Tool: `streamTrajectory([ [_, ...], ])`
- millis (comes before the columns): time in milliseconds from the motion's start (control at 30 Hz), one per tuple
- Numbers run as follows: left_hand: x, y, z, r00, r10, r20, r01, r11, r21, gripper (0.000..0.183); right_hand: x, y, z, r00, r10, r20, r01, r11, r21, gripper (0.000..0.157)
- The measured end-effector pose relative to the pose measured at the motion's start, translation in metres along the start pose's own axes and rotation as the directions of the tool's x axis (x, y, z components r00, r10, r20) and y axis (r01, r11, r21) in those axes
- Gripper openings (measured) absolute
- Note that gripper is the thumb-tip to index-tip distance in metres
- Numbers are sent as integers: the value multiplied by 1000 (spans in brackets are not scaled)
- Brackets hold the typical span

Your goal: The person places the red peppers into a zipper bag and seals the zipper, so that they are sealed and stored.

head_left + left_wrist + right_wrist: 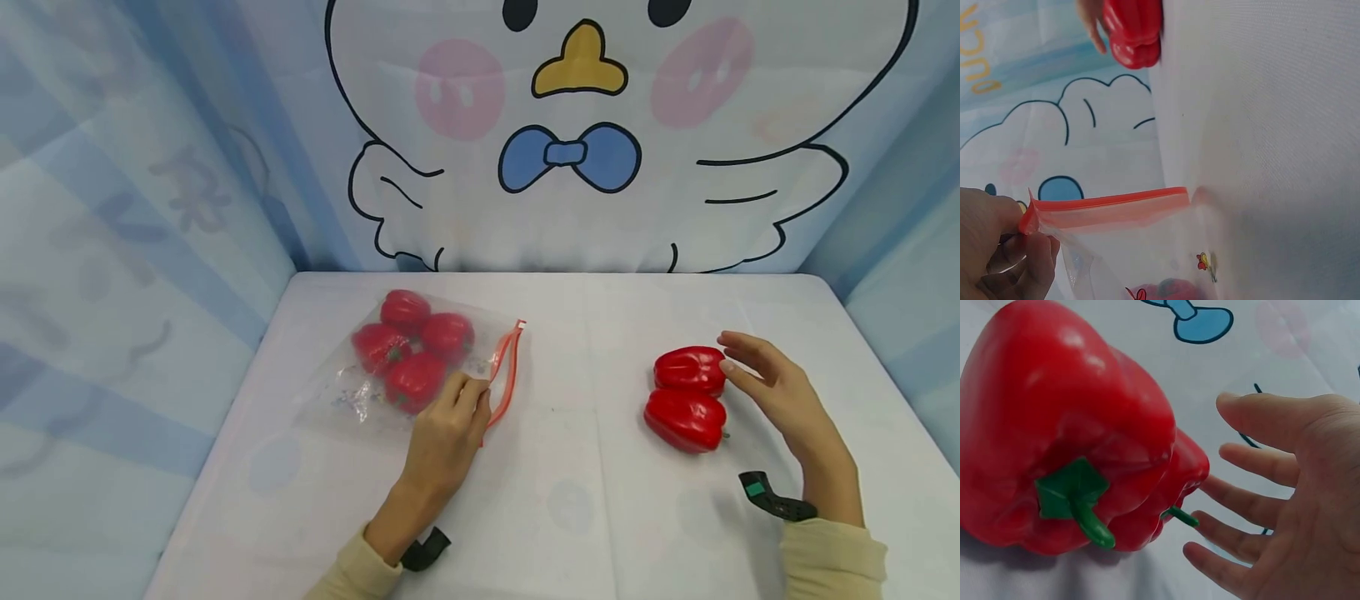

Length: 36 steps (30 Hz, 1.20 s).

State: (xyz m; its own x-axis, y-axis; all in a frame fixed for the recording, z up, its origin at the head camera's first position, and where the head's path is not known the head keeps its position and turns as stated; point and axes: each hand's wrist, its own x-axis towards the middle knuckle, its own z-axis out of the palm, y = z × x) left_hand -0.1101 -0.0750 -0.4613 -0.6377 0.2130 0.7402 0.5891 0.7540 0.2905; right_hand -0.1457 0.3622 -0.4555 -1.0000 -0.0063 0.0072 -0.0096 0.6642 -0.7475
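My left hand (pixel 447 433) pinches the red-edged mouth of a clear zip bag (pixel 330 392), which lies on the left of the table. Several red bell peppers (pixel 415 382) are inside it. In the left wrist view, thumb and fingers grip one end of the red zip strip (pixel 1110 200). On the right, two red bell peppers (pixel 686 421) lie one behind the other. Right beside the far pepper (pixel 688 369) is my right hand (pixel 783 404), fingers spread and relaxed, holding nothing. Green stems (pixel 1088 522) of both loose peppers face that hand in the right wrist view.
A white table (pixel 555 517) carries everything. Behind it hangs a curtain (pixel 465 208) with a cartoon duck wearing a blue bow tie. Blue and white curtains (pixel 112 333) flank both sides. Black bands (pixel 776 497) sit on both wrists.
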Motion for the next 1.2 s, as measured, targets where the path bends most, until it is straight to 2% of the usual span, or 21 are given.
streamTrajectory([
  [200,1,1,0,1000,6,9,-6,1000,3,16,-1,11,2,998,42,55,-44,999,20,67],
  [500,3,2,-2,1000,11,6,-11,1000,0,16,1,23,6,995,36,96,-45,994,95,68],
  [700,4,5,-1,1000,3,14,-2,1000,-19,13,1,25,2,993,55,101,-63,994,84,67],
  [967,1,2,-1,1000,-3,27,3,1000,-8,15,0,26,10,990,86,108,-96,991,93,66],
  [1200,1,0,-1,1000,5,-7,-5,1000,-19,18,5,23,15,995,80,61,-89,982,169,61],
])
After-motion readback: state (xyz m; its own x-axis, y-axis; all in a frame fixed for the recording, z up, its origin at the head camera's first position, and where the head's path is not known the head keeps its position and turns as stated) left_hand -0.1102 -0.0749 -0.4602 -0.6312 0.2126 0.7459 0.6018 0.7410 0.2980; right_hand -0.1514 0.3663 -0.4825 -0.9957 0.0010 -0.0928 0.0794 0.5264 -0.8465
